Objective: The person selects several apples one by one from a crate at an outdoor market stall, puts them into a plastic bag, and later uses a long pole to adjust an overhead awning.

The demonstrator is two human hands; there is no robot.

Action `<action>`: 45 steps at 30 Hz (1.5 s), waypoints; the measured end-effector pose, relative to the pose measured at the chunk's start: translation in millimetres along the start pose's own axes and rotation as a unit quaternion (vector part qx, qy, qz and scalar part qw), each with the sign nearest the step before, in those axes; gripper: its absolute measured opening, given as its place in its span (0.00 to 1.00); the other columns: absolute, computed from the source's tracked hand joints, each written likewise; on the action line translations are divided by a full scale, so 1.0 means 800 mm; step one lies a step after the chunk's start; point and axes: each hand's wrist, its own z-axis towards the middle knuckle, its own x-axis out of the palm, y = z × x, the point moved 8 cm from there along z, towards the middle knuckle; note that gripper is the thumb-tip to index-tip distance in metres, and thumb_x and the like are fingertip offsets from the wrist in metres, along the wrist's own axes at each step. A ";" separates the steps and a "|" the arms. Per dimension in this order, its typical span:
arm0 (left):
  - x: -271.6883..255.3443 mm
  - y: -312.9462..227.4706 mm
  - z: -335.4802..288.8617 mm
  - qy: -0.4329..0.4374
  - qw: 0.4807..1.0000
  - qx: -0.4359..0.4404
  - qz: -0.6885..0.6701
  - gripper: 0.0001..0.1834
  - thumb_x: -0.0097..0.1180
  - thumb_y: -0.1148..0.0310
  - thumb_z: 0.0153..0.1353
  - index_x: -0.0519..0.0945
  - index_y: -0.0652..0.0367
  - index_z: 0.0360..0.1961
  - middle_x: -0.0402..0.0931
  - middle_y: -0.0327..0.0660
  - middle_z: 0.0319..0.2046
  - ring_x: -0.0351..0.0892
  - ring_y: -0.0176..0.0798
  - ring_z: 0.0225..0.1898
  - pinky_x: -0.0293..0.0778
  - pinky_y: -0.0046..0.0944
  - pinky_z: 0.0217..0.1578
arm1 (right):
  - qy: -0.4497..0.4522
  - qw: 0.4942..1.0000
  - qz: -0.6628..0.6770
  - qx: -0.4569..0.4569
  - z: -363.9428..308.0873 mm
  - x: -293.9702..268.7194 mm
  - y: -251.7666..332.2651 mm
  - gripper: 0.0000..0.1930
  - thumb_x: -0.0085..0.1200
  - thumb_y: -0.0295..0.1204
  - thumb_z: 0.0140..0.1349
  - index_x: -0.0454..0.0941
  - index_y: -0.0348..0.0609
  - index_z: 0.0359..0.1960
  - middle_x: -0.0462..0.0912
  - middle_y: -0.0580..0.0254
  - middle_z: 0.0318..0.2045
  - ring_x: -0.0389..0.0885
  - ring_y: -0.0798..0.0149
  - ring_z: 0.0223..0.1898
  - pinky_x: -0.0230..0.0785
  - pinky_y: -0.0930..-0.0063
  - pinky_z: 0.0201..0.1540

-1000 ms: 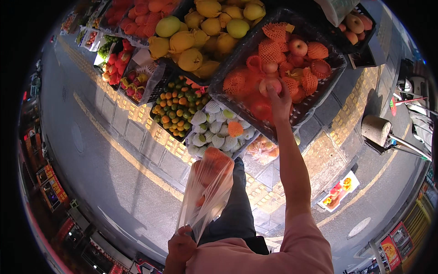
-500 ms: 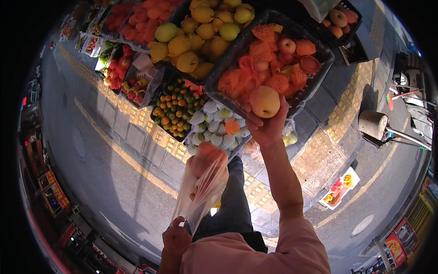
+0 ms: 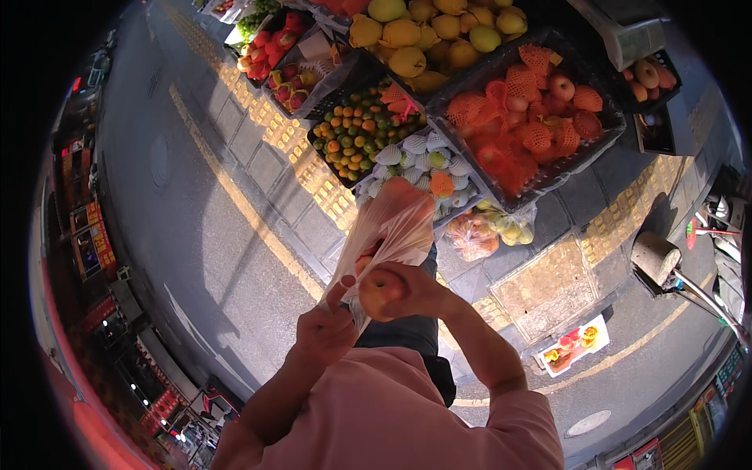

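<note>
My left hand (image 3: 323, 334) is closed on the gathered edge of a thin clear plastic bag (image 3: 398, 218). Reddish round fruit shows through the bag's film, which rests over the near edge of the fruit crates. My right hand (image 3: 427, 290) grips a yellowish-red apple (image 3: 379, 295) at the bag's mouth, close beside my left fingers. Whether the apple is inside the film or just in front of it, I cannot tell. Just beyond the bag lie pale fruits in white foam nets (image 3: 423, 160), with one orange net among them.
A black crate (image 3: 540, 184) of apples, many in orange nets, stands ahead right. Left of it are small green-orange citrus (image 3: 352, 129) and yellow fruit (image 3: 446, 27). Filled plastic bags (image 3: 478, 233) sit under the stand. A white box (image 3: 576, 345) lies on the road at right.
My right hand has brought the apple from over the netted-apple crate back to the bag's mouth. My left hand has risen with the bag. The view has shifted, so the stand appears farther right.
</note>
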 end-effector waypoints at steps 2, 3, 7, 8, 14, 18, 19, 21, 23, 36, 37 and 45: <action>-0.006 0.006 -0.011 0.017 1.000 0.007 0.003 0.33 0.40 0.77 0.54 0.62 0.49 0.64 0.54 0.29 0.09 0.53 0.25 0.10 0.53 0.26 0.15 | -0.111 0.988 -0.103 -0.008 0.016 0.019 -0.023 0.36 0.67 0.36 0.41 0.67 0.37 0.54 0.75 0.54 0.46 0.74 0.62 0.50 0.64 0.72 0.54; -0.007 0.008 -0.012 0.001 1.000 0.011 0.007 0.33 0.40 0.77 0.54 0.62 0.49 0.64 0.54 0.29 0.09 0.53 0.25 0.10 0.53 0.28 0.14 | -0.046 0.981 -0.175 -0.068 0.039 0.027 -0.022 0.37 0.65 0.33 0.41 0.64 0.37 0.56 0.74 0.48 0.47 0.73 0.53 0.52 0.64 0.67 0.56; -0.014 0.008 -0.019 0.013 0.999 0.021 0.023 0.32 0.40 0.77 0.54 0.62 0.48 0.63 0.55 0.30 0.09 0.52 0.27 0.08 0.52 0.30 0.11 | -0.227 0.858 -0.445 -0.122 0.057 0.003 -0.073 0.17 0.59 0.30 0.46 0.70 0.39 0.37 0.72 0.55 0.38 0.71 0.52 0.41 0.64 0.62 0.43; -0.015 0.006 -0.021 0.009 0.999 0.014 0.033 0.31 0.40 0.76 0.55 0.63 0.47 0.63 0.55 0.29 0.09 0.52 0.27 0.09 0.53 0.30 0.12 | -0.254 0.840 -0.463 -0.124 0.056 -0.006 -0.064 0.13 0.56 0.30 0.48 0.71 0.39 0.34 0.72 0.56 0.37 0.71 0.52 0.39 0.63 0.60 0.41; -0.040 0.009 -0.009 -0.021 1.000 0.002 0.003 0.30 0.41 0.76 0.56 0.64 0.48 0.62 0.53 0.29 0.09 0.51 0.26 0.08 0.52 0.30 0.11 | -0.061 0.860 -0.496 -0.099 0.006 -0.005 -0.060 0.10 0.52 0.34 0.57 0.75 0.43 0.36 0.79 0.50 0.38 0.79 0.52 0.41 0.71 0.60 0.42; -0.038 0.015 -0.007 -0.064 0.998 -0.016 -0.008 0.29 0.41 0.76 0.57 0.64 0.47 0.62 0.52 0.29 0.09 0.50 0.27 0.08 0.51 0.30 0.11 | -0.316 0.818 -0.474 -0.080 -0.012 -0.184 0.031 0.09 0.52 0.33 0.57 0.77 0.41 0.32 0.80 0.53 0.27 0.81 0.50 0.31 0.73 0.57 0.36; -0.046 0.019 -0.010 -0.056 0.998 -0.019 -0.013 0.29 0.41 0.76 0.57 0.64 0.47 0.62 0.52 0.29 0.09 0.50 0.27 0.08 0.50 0.30 0.11 | -0.399 0.767 -0.481 -0.149 -0.005 -0.244 0.041 0.09 0.52 0.31 0.57 0.77 0.39 0.34 0.79 0.51 0.29 0.80 0.49 0.32 0.72 0.57 0.37; -0.044 0.022 -0.007 -0.046 0.998 -0.031 -0.015 0.28 0.41 0.76 0.58 0.64 0.47 0.62 0.52 0.29 0.09 0.50 0.27 0.08 0.50 0.30 0.11 | -0.424 0.725 -0.529 -0.119 0.023 -0.349 0.035 0.09 0.53 0.31 0.57 0.77 0.39 0.36 0.79 0.50 0.34 0.78 0.47 0.37 0.72 0.58 0.39; -0.040 0.019 -0.003 -0.042 0.998 -0.036 -0.016 0.27 0.41 0.75 0.59 0.65 0.47 0.61 0.52 0.30 0.09 0.50 0.27 0.08 0.51 0.30 0.11 | -0.420 0.683 -0.558 -0.217 0.050 -0.401 0.031 0.09 0.51 0.32 0.58 0.77 0.42 0.38 0.79 0.49 0.35 0.77 0.46 0.38 0.71 0.57 0.41; -0.069 0.013 -0.005 -0.086 0.996 -0.021 -0.020 0.28 0.41 0.74 0.59 0.65 0.46 0.62 0.54 0.31 0.10 0.53 0.29 0.09 0.53 0.32 0.11 | -0.321 0.717 -0.584 0.204 0.084 -0.484 -0.065 0.23 0.53 0.50 0.55 0.79 0.41 0.37 0.81 0.46 0.34 0.80 0.47 0.39 0.73 0.55 0.41; -0.070 0.012 -0.004 -0.084 0.996 -0.023 -0.021 0.28 0.41 0.74 0.59 0.65 0.46 0.62 0.54 0.31 0.10 0.53 0.29 0.09 0.53 0.32 0.11 | -0.342 0.700 -0.607 0.158 0.087 -0.492 -0.066 0.21 0.53 0.49 0.56 0.79 0.42 0.37 0.81 0.46 0.34 0.80 0.47 0.39 0.73 0.55 0.41; -0.067 0.007 0.002 -0.077 0.996 -0.026 -0.027 0.26 0.41 0.75 0.59 0.67 0.46 0.61 0.54 0.31 0.10 0.52 0.29 0.09 0.52 0.32 0.10 | -0.383 0.562 -0.732 0.050 0.108 -0.494 -0.080 0.17 0.51 0.40 0.58 0.74 0.43 0.44 0.80 0.47 0.39 0.79 0.48 0.42 0.74 0.56 0.45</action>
